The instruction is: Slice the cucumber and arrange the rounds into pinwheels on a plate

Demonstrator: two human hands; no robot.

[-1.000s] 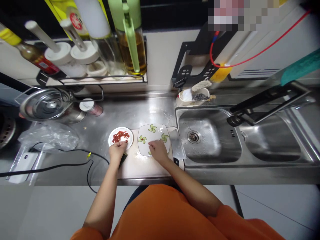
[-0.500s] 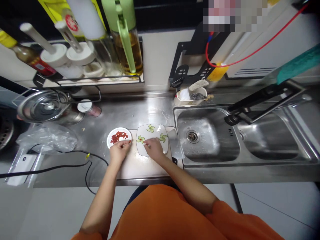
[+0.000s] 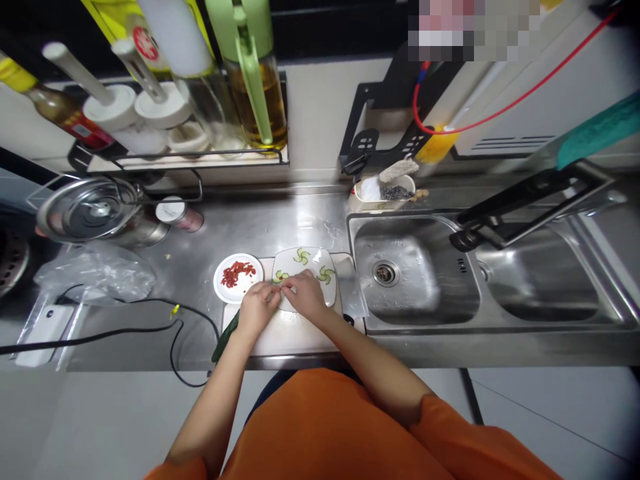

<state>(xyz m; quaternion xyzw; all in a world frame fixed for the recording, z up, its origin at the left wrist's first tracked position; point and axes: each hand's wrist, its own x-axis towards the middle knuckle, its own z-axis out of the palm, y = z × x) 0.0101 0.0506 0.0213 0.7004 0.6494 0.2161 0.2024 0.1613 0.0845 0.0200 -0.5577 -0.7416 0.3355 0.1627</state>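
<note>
My left hand (image 3: 259,310) and my right hand (image 3: 305,297) meet at the fingertips over the left edge of a squarish white plate (image 3: 305,260). Both are closed in a pinch. A small red piece was in the left fingertips; the fingers now mostly cover it. What the right fingertips hold is hidden. Fanned green cucumber slices (image 3: 326,275) lie in several swirls on the plate, one with a red bit at its middle. Left of it, a round white dish (image 3: 219,280) holds small red pieces (image 3: 235,272). Under my left wrist lies a dark green cucumber (image 3: 226,339).
The plate rests on a white cutting board (image 3: 300,337) beside a double steel sink (image 3: 415,267) with a black faucet (image 3: 525,200). Leftward are a black cable (image 3: 125,330), a plastic bag (image 3: 95,273), a lidded pot (image 3: 95,210) and a small jar (image 3: 179,215). Bottles stand behind on a rack (image 3: 200,160).
My left hand has moved right from the round dish to my right hand, carrying a small red piece. The cucumber has come into view behind it. My right hand has barely shifted.
</note>
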